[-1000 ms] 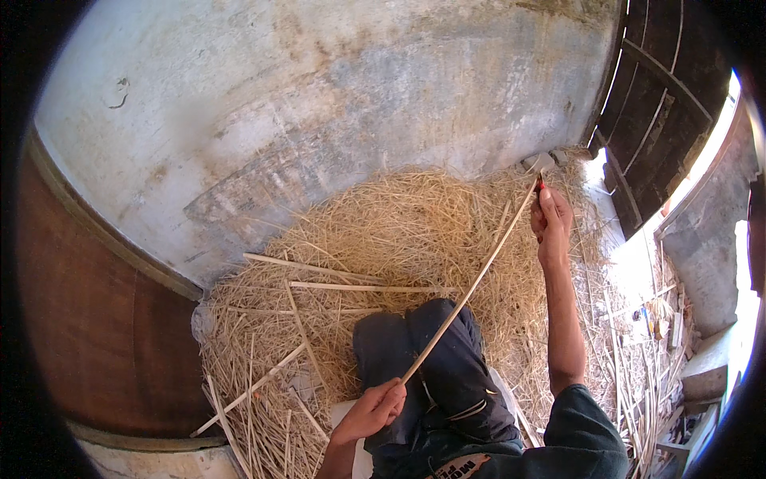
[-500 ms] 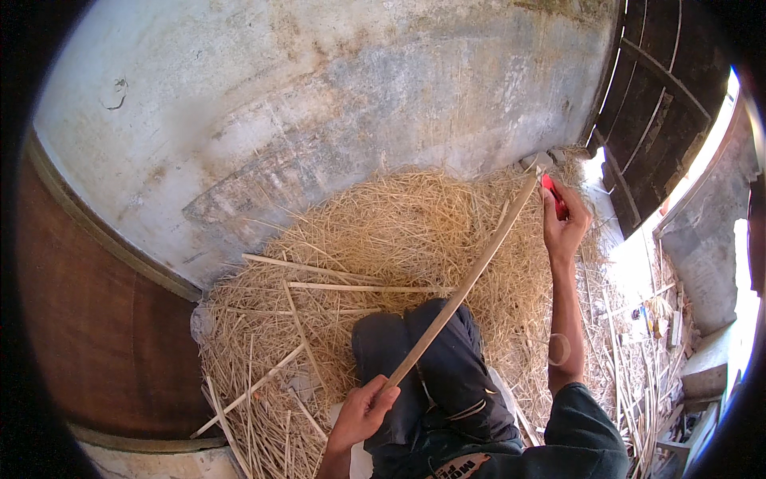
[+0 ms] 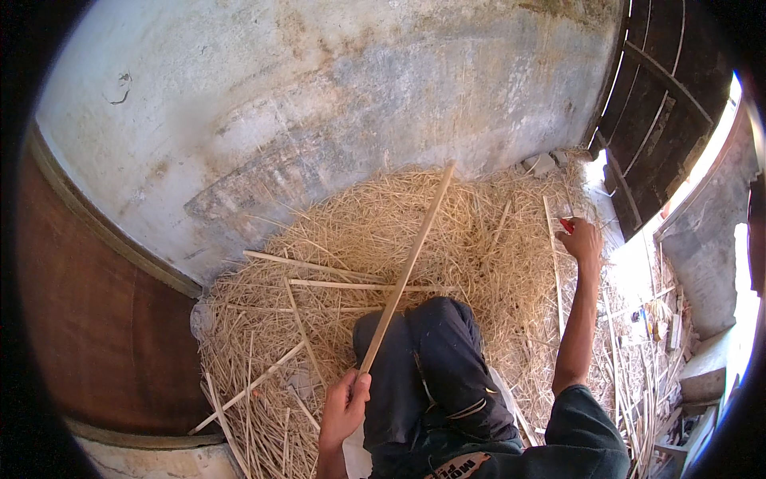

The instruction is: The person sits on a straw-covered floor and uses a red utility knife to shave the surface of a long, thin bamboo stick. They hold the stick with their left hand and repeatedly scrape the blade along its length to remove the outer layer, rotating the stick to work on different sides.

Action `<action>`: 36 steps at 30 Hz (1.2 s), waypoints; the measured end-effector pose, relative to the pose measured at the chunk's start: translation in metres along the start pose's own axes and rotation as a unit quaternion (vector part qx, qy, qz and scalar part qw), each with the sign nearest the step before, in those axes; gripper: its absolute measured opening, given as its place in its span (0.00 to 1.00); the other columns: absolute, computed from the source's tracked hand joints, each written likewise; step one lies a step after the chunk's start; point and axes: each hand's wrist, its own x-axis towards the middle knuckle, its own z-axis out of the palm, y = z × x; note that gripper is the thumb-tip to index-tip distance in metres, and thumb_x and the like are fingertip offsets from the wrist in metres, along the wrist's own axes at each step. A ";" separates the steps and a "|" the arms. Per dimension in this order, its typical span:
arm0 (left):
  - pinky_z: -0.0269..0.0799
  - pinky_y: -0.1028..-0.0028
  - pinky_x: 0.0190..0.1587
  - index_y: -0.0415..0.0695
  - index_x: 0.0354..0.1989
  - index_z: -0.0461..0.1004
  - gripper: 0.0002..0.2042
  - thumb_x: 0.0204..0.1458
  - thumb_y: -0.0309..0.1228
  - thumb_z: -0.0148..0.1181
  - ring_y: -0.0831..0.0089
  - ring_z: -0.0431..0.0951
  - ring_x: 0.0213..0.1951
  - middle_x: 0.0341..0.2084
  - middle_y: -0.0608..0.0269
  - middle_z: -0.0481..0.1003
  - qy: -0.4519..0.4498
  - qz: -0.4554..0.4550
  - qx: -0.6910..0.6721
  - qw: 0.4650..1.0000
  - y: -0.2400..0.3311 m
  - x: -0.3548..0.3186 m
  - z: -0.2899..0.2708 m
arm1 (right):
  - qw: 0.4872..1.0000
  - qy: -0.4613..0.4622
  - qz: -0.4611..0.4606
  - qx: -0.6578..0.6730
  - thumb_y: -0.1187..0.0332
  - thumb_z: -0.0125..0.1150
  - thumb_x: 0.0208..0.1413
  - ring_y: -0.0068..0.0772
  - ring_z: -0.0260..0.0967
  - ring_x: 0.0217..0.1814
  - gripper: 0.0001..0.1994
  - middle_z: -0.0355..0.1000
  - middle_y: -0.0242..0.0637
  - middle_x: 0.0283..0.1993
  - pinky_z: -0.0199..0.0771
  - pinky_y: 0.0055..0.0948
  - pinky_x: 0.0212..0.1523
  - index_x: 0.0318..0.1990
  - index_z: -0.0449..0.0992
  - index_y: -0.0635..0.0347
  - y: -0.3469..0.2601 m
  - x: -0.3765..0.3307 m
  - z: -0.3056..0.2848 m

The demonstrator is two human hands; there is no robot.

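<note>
My left hand [image 3: 345, 405], low in the picture, is closed round the near end of a long, flat bamboo strip [image 3: 407, 275]. The strip slants up and away over my knees, its far end close to the foot of the wall. Out to the right, my right hand [image 3: 585, 239] grips a red-handled knife [image 3: 566, 226], mostly covered by the fingers; its blade cannot be made out. A thin pale sliver [image 3: 554, 263] stands beside the right forearm, apart from the strip.
A thick heap of curly shavings [image 3: 375, 215] lies against the stained wall [image 3: 343, 104]. Several pale strips [image 3: 263, 387] are scattered at left. More strips and small items lie at right, near a dark plank door [image 3: 654, 104]. A brown panel [image 3: 104, 319] stands at far left.
The bamboo strip's far end has swung left, away from the knife. My right hand has moved down and slightly right. The thin sliver now shows beside the right forearm.
</note>
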 end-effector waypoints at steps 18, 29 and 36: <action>0.53 0.78 0.22 0.46 0.33 0.63 0.22 0.77 0.48 0.38 0.85 0.57 0.20 0.19 0.75 0.57 -0.154 0.019 -0.238 0.959 0.076 0.027 0.054 | 0.778 0.057 -0.474 0.408 0.64 0.78 0.54 0.37 0.79 0.30 0.15 0.79 0.35 0.34 0.79 0.35 0.29 0.47 0.85 0.56 -0.157 -0.190 -0.057; 0.65 0.56 0.24 0.38 0.35 0.67 0.17 0.74 0.38 0.50 0.40 0.73 0.22 0.18 0.43 0.68 0.016 0.122 0.041 0.992 0.089 0.022 0.065 | 0.777 0.060 -0.490 0.392 0.64 0.80 0.49 0.35 0.78 0.26 0.16 0.78 0.34 0.29 0.75 0.31 0.24 0.45 0.86 0.57 -0.164 -0.202 -0.057; 0.66 0.51 0.24 0.39 0.35 0.67 0.16 0.74 0.38 0.50 0.34 0.76 0.26 0.18 0.40 0.70 0.020 0.131 0.082 0.988 0.089 0.021 0.067 | 0.778 0.053 -0.475 0.408 0.66 0.77 0.53 0.34 0.80 0.28 0.12 0.82 0.34 0.33 0.79 0.33 0.28 0.44 0.87 0.54 -0.159 -0.194 -0.053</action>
